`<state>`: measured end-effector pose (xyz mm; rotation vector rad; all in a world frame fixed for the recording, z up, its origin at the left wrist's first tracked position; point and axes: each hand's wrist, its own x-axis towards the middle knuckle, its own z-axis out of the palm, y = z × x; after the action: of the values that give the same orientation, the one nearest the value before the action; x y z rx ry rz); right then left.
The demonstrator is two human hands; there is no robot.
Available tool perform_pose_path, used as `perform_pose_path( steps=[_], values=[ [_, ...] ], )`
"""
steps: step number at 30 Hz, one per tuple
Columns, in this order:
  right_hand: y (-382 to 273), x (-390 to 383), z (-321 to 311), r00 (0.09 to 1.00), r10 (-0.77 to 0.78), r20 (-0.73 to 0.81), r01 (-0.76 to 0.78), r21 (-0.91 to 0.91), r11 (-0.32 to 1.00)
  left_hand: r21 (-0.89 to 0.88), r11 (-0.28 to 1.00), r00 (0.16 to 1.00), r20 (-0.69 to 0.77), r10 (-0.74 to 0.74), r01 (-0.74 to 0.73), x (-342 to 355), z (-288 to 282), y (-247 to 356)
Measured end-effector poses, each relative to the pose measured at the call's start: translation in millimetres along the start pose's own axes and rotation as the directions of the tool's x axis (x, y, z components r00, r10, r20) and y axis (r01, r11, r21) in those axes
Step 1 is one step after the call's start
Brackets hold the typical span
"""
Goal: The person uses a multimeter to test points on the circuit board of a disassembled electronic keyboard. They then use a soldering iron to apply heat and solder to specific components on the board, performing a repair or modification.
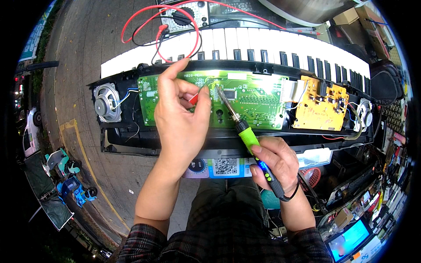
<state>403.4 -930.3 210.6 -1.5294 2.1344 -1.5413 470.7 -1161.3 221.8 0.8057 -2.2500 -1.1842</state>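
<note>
An opened electronic keyboard lies across in front of me, with a long green circuit board point(258, 94) showing in its black casing. Over the board's left half, my left hand point(182, 114) is closed, with a small red thing point(194, 98) between its fingers; the rest of that thing is hidden. My right hand point(278, 162) grips a soldering iron point(248, 136) with a green and black handle and a lit blue display. The iron's metal tip slants up to the left and ends at the board beside a dark square chip point(229, 94), close to my left fingertips.
White keys point(243, 41) run along the far side. A multimeter point(184, 16) with looped red and black leads stands beyond them. Speakers point(107, 103) sit at both ends; a yellow-orange board point(320, 105) lies right. Clutter and a lit screen point(351, 241) fill the right side.
</note>
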Motion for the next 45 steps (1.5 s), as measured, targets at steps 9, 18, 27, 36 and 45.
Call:
perform_pose_path(
  steps=[9, 18, 27, 36, 45],
  values=[
    [-6.8, 6.5, -0.1, 0.999, 0.052, -0.001, -0.052, -0.025, 0.998, -0.001, 1.000, 1.000, -0.003, -0.029, 0.029, 0.0, -0.9, 0.0],
    [-1.7, 2.7, 0.4, 1.000, 0.003, 0.020, -0.002, -0.031, 1.000, -0.001, 1.000, 1.000, -0.001, 0.009, -0.009, -0.5, 0.0, -2.3],
    [-1.5, 2.4, 1.3, 1.000, 0.004, 0.019, -0.003, -0.037, 0.999, -0.001, 1.000, 1.000, -0.004, -0.008, 0.008, -0.9, 0.6, -0.9],
    [-8.6, 8.1, 0.5, 0.998, 0.062, 0.015, -0.062, -0.041, 0.997, 0.014, 1.000, 1.000, -0.007, 0.001, -0.001, -1.0, 0.2, -0.7],
    [-8.1, 7.4, 1.5, 0.998, 0.064, 0.016, -0.063, -0.048, 0.997, 0.011, 1.000, 1.000, -0.007, -0.005, 0.005, -1.6, 0.6, -2.3]
  ],
)
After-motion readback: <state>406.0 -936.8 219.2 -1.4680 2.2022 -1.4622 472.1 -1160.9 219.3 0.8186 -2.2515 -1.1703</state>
